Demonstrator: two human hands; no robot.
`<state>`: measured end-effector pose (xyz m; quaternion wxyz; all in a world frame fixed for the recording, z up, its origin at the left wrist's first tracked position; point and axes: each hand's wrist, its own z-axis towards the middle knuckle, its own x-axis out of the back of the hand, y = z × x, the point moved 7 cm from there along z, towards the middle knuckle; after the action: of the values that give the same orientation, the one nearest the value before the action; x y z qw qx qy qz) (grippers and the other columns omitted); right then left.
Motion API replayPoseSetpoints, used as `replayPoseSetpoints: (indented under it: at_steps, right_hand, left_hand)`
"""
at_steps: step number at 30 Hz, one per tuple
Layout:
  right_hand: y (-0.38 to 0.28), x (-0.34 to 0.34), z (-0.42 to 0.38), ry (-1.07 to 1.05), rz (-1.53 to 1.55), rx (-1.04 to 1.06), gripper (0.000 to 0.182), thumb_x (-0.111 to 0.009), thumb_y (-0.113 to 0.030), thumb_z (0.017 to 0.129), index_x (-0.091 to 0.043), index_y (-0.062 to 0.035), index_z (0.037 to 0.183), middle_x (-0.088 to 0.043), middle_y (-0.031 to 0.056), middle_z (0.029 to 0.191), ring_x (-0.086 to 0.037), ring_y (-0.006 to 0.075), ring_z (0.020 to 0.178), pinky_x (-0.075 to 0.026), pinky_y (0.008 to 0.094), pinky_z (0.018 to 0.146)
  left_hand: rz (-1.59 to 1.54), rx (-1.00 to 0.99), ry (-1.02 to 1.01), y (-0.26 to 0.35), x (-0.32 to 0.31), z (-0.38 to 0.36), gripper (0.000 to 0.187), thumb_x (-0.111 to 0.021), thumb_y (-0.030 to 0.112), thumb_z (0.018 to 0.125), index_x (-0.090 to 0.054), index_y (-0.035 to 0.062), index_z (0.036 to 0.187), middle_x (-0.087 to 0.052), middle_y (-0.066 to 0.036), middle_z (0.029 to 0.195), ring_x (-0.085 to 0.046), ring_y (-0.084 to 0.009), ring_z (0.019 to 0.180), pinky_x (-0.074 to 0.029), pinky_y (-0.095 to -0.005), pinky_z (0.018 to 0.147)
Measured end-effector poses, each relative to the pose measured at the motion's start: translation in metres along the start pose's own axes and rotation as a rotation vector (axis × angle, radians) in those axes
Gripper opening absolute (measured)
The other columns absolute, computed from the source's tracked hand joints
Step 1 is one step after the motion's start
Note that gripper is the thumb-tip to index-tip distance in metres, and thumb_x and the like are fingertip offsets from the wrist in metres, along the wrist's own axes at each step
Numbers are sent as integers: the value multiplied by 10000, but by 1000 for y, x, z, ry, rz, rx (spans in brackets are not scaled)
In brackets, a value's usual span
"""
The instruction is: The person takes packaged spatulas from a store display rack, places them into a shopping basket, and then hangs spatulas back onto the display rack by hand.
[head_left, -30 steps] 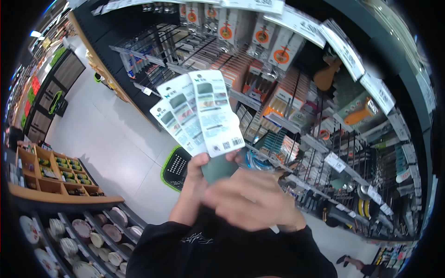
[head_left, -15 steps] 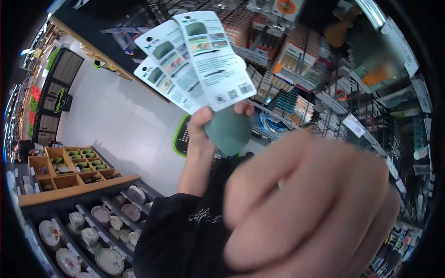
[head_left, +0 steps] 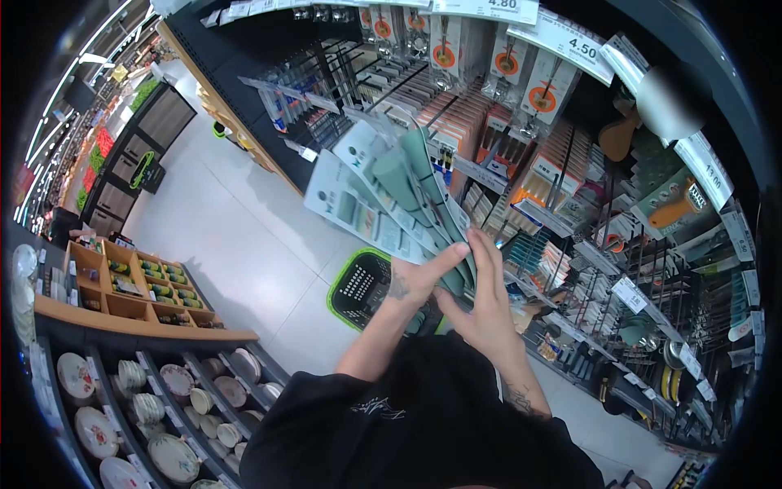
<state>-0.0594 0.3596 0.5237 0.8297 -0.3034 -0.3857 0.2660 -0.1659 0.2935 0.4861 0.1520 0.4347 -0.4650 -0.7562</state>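
Note:
Several green spatula-like utensils (head_left: 397,183), strapped to white backing cards (head_left: 346,196), are fanned out in front of me. Their green fronts face up, and the flat ends point away from my body. My left hand (head_left: 419,281) grips the lower ends of the bunch, with the thumb lying across them. On the other side, my right hand (head_left: 482,297) closes round the lower right edge, its fingers along the front and the thumb below. Parts of the utensils are hidden behind both hands. Their exact kind is hard to make out.
A black basket with a green rim (head_left: 356,289) is on the floor below my hands. Hanging kitchen tools fill the rack (head_left: 562,175) ahead and to the right. Plates and bowls (head_left: 173,456) sit in a shelf at lower left, beside a wooden compartment box (head_left: 130,314).
The cards have turned from their printed backs to their green fronts and fanned differently. My right hand has moved from close before the camera onto the bunch. The view has shifted.

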Motion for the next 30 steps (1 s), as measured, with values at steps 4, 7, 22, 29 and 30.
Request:
replayPoseSetpoints:
  at_steps: [4, 7, 22, 29, 30]
  right_hand:
    - [10, -1, 1, 52, 43, -90, 844, -775, -59, 708, -356, -16, 1440, -375, 243, 1426, -437, 436, 1292, -396, 470, 1062]
    - [17, -3, 1, 105, 80, -132, 812, -759, -34, 714, -367, 8, 1423, -429, 245, 1386, -474, 419, 1270, -422, 446, 1039]
    - [51, -16, -3, 139, 907, -301, 639, -703, -43, 865, -361, 33, 1399, -586, 110, 1169, -600, 164, 1081, -477, 310, 944]
    - [52, -44, -21, -96, 1415, -507, 572, -681, -33, 860, -382, 17, 1346, -563, 96, 1166, -597, 166, 1076, -508, 340, 937]
    - [50, -45, -23, -104, 1376, -498, 584, -691, -62, 857, -377, 8, 1344, -546, 92, 1201, -579, 170, 1106, -504, 330, 927]
  left_hand:
    - [277, 7, -5, 1, -3, 3, 563, -776, 67, 774, -505, -17, 1260, -616, -102, 1137, -605, -207, 1044, -488, -347, 935]
    - [361, 27, -55, 3, -11, 6, 592, -777, 61, 778, -481, -14, 1285, -605, -98, 1141, -592, -196, 1066, -480, -346, 945]
    - [293, -356, 75, 35, 17, -13, 708, -660, 215, 900, -279, -12, 1453, -511, -152, 1251, -552, -227, 1114, -452, -347, 942]
    - [-282, 307, -253, -32, 26, -22, 831, -730, 485, 826, -398, -4, 1411, -540, -201, 1344, -586, -283, 1182, -518, -399, 955]
    - [-228, 302, -260, -25, 17, -24, 849, -747, 481, 808, -402, -9, 1410, -547, -195, 1338, -585, -282, 1185, -509, -395, 969]
